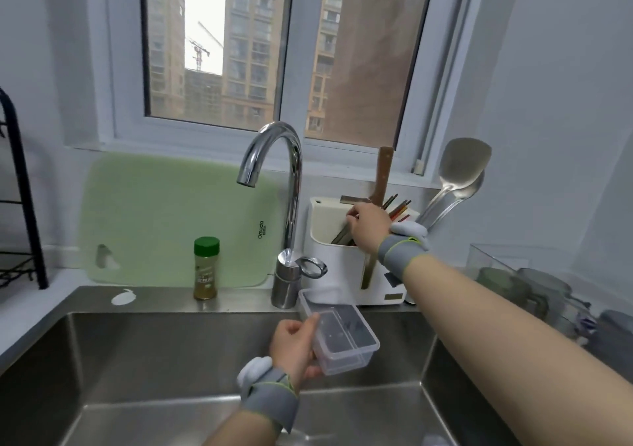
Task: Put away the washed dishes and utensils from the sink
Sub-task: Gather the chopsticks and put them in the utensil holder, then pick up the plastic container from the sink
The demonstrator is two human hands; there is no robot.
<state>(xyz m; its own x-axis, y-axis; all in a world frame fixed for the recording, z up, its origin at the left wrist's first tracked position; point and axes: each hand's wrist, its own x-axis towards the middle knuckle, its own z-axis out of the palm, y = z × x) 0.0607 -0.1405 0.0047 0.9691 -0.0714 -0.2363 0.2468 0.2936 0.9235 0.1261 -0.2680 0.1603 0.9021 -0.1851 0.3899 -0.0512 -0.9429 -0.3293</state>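
Note:
My left hand (294,346) grips a clear plastic container (342,334) by its left side, holding it tilted above the steel sink (154,360). My right hand (368,228) reaches into the white utensil holder (335,267) behind the sink, its fingers closed on dark chopsticks (340,236) that stand in the front compartment. More chopsticks (399,207), a wooden-handled knife (383,176) and two metal spatulas (455,185) stick up from the holder. The sink basin itself looks bare as far as it shows.
A chrome faucet (291,185) rises between the hands. A green cutting board (164,219) leans on the wall, with a green-capped spice bottle (205,269) before it. A black rack (20,199) stands left. Glass jars (534,291) crowd the right counter.

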